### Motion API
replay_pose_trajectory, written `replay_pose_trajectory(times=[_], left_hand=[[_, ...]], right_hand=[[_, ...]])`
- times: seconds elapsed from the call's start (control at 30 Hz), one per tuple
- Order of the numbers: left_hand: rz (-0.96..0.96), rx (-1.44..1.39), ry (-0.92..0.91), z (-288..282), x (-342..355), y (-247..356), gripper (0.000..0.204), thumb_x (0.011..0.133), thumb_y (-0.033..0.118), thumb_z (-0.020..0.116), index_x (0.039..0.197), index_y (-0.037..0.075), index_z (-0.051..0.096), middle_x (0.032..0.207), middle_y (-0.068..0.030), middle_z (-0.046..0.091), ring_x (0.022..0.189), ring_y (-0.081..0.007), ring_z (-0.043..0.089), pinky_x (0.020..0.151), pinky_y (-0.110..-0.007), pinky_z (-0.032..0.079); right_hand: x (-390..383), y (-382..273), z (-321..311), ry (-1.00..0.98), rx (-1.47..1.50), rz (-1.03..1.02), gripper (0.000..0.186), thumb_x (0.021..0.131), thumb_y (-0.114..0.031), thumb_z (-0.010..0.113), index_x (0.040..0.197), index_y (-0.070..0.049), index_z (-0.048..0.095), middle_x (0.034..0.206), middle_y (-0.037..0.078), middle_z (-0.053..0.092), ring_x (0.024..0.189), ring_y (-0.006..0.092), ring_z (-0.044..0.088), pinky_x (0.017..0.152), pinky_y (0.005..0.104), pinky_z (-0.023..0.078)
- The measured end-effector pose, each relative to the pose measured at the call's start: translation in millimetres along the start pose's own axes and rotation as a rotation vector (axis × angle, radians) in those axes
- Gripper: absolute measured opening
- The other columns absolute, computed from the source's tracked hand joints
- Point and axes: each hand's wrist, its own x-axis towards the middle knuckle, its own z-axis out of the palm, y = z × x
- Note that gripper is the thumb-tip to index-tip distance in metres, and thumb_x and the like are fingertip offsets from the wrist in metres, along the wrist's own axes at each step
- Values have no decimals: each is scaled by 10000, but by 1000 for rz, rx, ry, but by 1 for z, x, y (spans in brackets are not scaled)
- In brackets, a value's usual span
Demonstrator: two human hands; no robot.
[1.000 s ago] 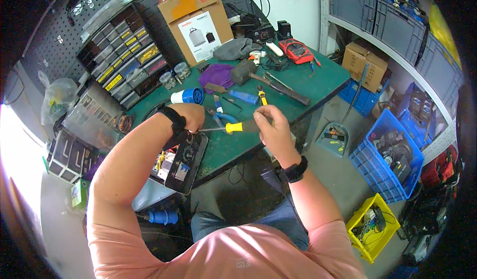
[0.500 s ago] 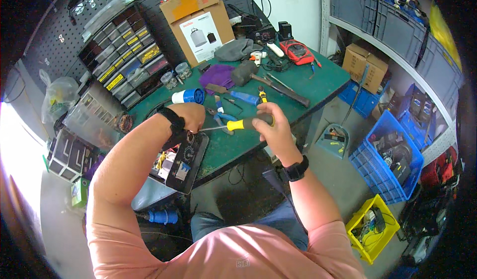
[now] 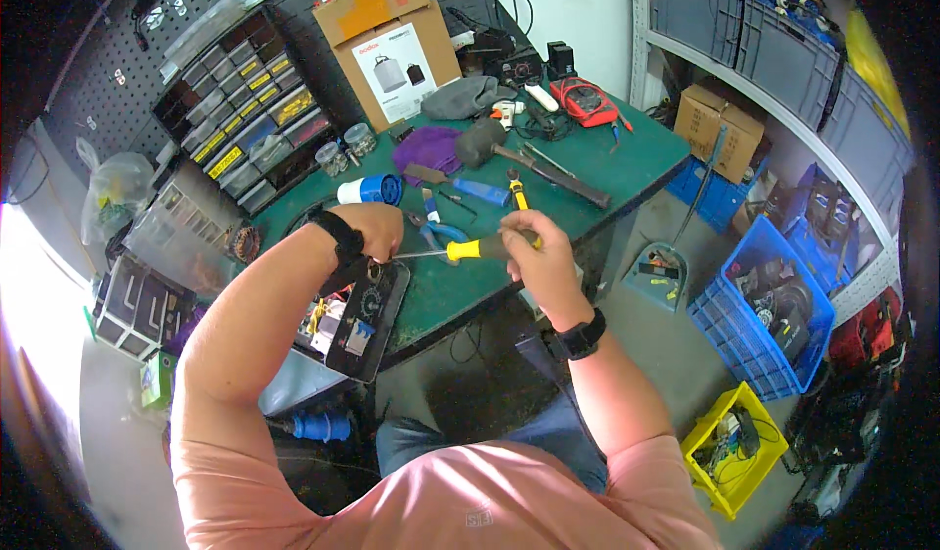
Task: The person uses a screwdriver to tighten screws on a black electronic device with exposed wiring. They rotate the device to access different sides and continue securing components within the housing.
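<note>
My right hand [image 3: 541, 262] is closed round the dark part of a screwdriver [image 3: 464, 249] with a yellow and black handle. Its metal shaft points left, and the tip ends at the fingers of my left hand [image 3: 380, 231]. That hand is closed at the far end of a black panel with a dial [image 3: 364, 327]; whatever its fingers grip is hidden. The panel lies tilted at the table's near left edge, with coloured wires and white parts [image 3: 325, 321] beside it. Just beyond the screwdriver are blue-handled pliers [image 3: 446, 231].
On the green table [image 3: 627, 163] lie a mallet [image 3: 548, 173], a purple cloth [image 3: 431, 150], a blue-and-white cylinder [image 3: 372, 190] and a red multimeter [image 3: 586, 104]. A drawer cabinet [image 3: 245, 109] and a cardboard box [image 3: 392, 50] stand behind. Blue [image 3: 759, 305] and yellow crates [image 3: 734, 452] sit right on the floor.
The fingers of my right hand have shifted round the screwdriver handle, and the wrist has turned a little. My left hand and the black panel stay almost where they were.
</note>
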Motion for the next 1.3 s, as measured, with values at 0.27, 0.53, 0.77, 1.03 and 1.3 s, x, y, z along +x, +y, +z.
replay_pose_trajectory(times=[0.27,0.53,0.77,1.03,1.3], left_hand=[[-76,70,-113,-10,0,11,277,593,143,670,851,63,732,768,-162,691,742,-334,660,631,-442,494],[-18,38,-61,-5,0,4,216,579,138,696,766,30,717,698,-172,643,651,-330,624,565,-458,451],[-52,18,-76,-6,-1,5,246,573,129,681,787,13,719,717,-184,654,688,-355,640,596,-461,471],[-51,69,20,-8,-7,14,237,573,145,695,770,17,720,746,-202,660,738,-379,650,631,-472,493],[-45,-16,145,-2,-11,13,140,608,145,688,718,59,698,701,-159,664,727,-364,653,653,-446,513]], right_hand=[[-3,-2,1,39,-6,-66,285,823,-110,675,1082,-1,628,944,80,653,829,166,636,637,270,514],[-5,-6,6,59,2,29,339,795,-71,671,1119,-10,591,947,91,623,913,214,624,827,328,489],[-1,2,7,64,-49,-155,301,790,-60,672,1073,-15,578,904,79,618,862,191,613,803,316,488],[-4,6,3,19,61,-132,273,853,-142,684,1071,-13,581,963,72,623,826,103,603,505,216,480],[3,7,-2,35,-70,-273,265,828,-75,692,1062,-29,577,900,39,613,714,87,583,565,225,483]])
